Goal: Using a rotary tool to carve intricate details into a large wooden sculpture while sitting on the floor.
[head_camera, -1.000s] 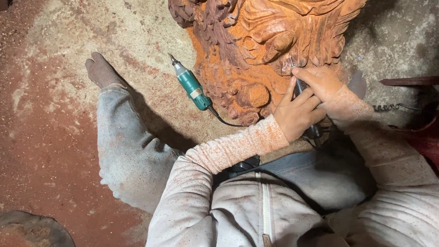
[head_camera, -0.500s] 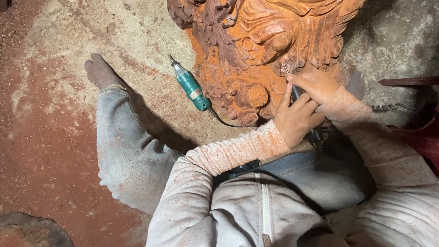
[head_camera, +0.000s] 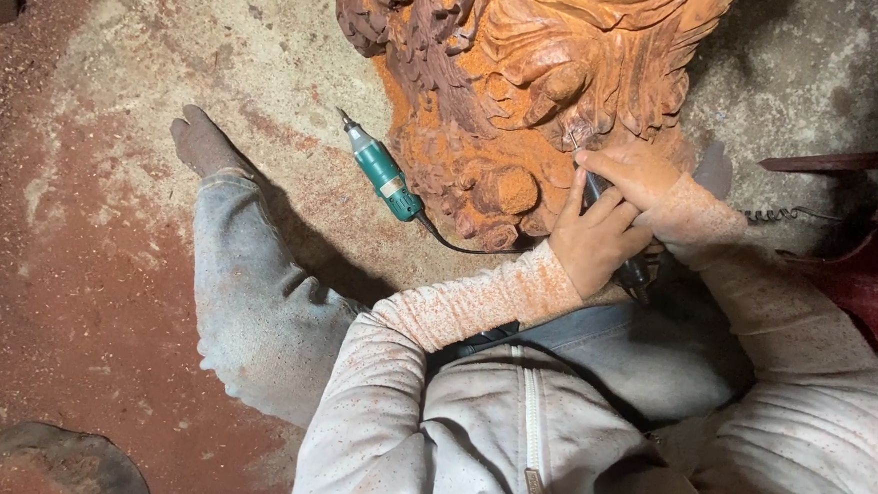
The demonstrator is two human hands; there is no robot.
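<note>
A large reddish-brown carved wood piece [head_camera: 528,71] lies on the dusty floor in front of me. Both hands hold one slim dark rotary tool [head_camera: 594,190] against its lower right carving. My right hand [head_camera: 638,177] pinches the tool near its tip, which touches the wood. My left hand [head_camera: 595,240] wraps the tool's body just below. A second, teal rotary tool [head_camera: 381,172] lies on the floor left of the carving, its black cord running under the wood.
My left leg [head_camera: 256,298] stretches out on the floor, foot [head_camera: 199,139] pointing away. Red sawdust covers the ground at left. A dark red object [head_camera: 874,250] stands at the right edge, with a coiled cord [head_camera: 776,213] beside it. A rounded stone-like lump [head_camera: 37,462] sits bottom left.
Both hands have shifted slightly along the carving with the tool; the left hand has crept a little higher. The teal tool and my leg stay where they were.
</note>
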